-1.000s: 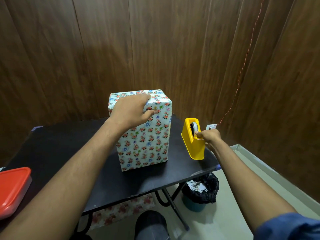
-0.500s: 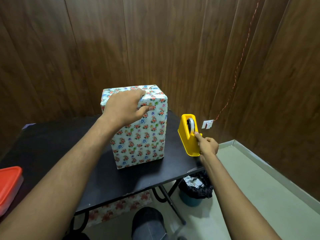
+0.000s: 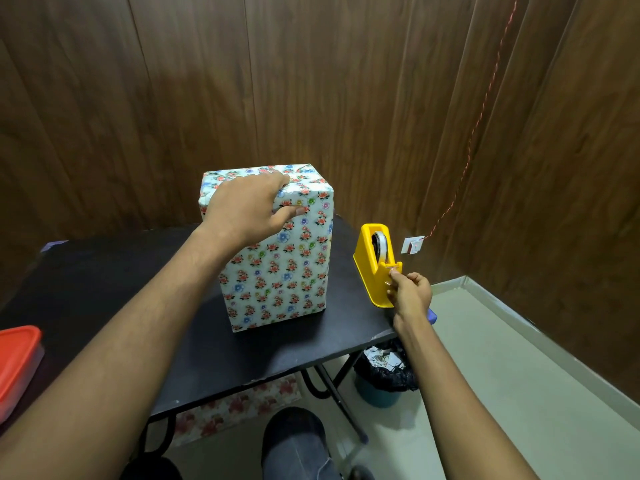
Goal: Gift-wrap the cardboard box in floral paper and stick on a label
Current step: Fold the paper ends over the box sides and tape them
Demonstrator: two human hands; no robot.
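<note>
Wrapped box (image 3: 277, 258): upright mid-table (image 3: 104, 271), top gripped by left hand (image 3: 249, 209). Tape dispenser (image 3: 375, 265): at right edge, tape apparently pinched by right hand (image 3: 410, 294). Red tub (image 3: 17, 358): left edge. Bin (image 3: 384, 375): below.
</note>
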